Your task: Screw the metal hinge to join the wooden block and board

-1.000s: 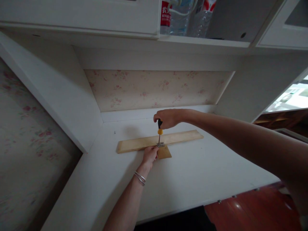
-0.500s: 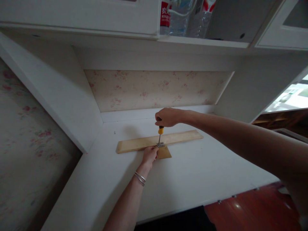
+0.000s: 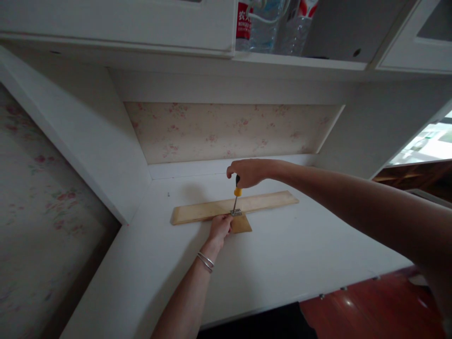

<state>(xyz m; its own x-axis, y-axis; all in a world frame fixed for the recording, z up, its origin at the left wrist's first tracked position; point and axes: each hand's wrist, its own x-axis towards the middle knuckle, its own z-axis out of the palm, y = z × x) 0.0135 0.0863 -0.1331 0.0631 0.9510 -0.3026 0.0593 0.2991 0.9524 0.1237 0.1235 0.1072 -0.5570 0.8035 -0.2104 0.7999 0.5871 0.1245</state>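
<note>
Head view: the right hand [image 3: 249,172] is wrapped tight around the top of a screwdriver [image 3: 236,197] with a black and yellow handle. The tool stands almost straight up, leaning a little, with its tip down on a small metal hinge [image 3: 236,213]. Held from the top like this, the hand can push down and twist at once, so the tip likely stays in the screw.

The hinge sits where a long wood strip [image 3: 233,206] meets a small wood piece [image 3: 241,224]. Both lie flat in the middle of the white desk [image 3: 282,254], a bit toward the back. The left hand [image 3: 219,228] rests on the wood just beside the hinge, fingers curled and pressing down. It grips nothing; it seems to pin the wood so that it cannot slide or turn while the tool twists. Two thin bracelets [image 3: 205,261] ring that wrist.

Up on the shelf [image 3: 300,60] stand clear water bottles [image 3: 263,26], well apart from the hands.

Compared with half a second ago, the right hand has turned a little on the handle, and more of the black part shows under the fingers. The shaft leans a touch more. The left hand and both wood pieces have not moved.
</note>
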